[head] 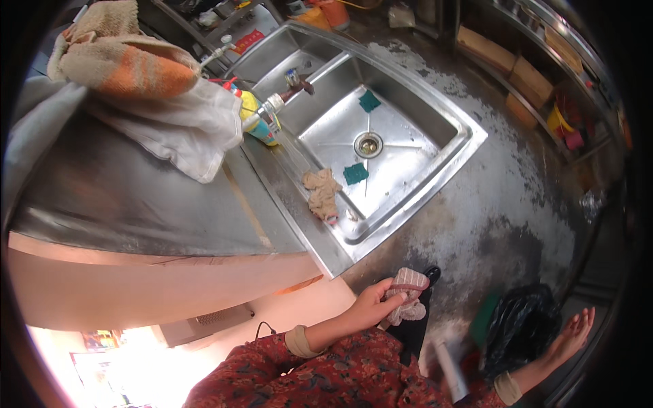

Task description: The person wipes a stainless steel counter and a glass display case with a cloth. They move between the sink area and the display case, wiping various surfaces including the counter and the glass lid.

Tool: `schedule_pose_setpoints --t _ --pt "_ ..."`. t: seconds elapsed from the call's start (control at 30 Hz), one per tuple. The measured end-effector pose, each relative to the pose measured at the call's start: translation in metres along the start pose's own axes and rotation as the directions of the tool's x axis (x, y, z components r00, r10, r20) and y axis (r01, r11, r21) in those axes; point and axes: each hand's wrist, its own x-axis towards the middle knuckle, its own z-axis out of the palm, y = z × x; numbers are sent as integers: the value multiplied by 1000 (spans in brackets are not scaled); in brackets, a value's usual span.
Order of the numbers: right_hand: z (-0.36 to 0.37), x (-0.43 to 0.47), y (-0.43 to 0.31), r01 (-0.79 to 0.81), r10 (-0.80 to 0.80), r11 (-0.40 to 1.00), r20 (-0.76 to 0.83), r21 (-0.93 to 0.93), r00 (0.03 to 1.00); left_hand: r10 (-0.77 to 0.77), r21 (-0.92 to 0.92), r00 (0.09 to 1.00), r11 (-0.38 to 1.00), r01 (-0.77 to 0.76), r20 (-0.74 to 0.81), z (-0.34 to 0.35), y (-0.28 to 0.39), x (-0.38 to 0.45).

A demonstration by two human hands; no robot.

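My left hand [375,306] grips a bunched, striped cloth [409,285] in front of my body. Out to the right, beside a bin lined with a black plastic bag [520,321], my right hand [574,331] is held with its fingers extended and nothing in it. Ahead of me stands a stainless steel sink [326,127] with two basins. In the nearer basin lie two green scouring pads, one [369,101] beyond the drain [368,145] and one [355,174] on the near side. A crumpled beige cloth [322,194] rests on the sink's left ledge.
A tap [273,104] and a yellow-and-blue bottle [262,127] are at the sink's left side. White cloth [178,122] and an orange-and-beige towel [137,69] lie on the dark counter [127,204]. Shelving with cardboard boxes [530,84] stands at the upper right.
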Motion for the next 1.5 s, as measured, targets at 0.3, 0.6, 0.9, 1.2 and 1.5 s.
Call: schedule_pose_setpoints --t 0.3,0.6,0.9,1.2,1.5 --pt "48 129 67 -283 291 956 188 -71 938 148 -35 973 987 -156 -177 58 31 72" --pt "201 134 89 -347 401 914 591 -210 700 165 -82 906 974 -212 -390 86 59 98" --pt "269 63 79 -313 434 896 767 -315 472 144 -178 847 947 -268 -512 69 71 85" --pt "289 20 76 -239 432 901 803 -363 410 162 -177 827 938 -299 -538 30 61 83" --pt "290 5 65 -240 443 897 744 -372 500 102 -175 912 967 -185 -396 12 101 115"
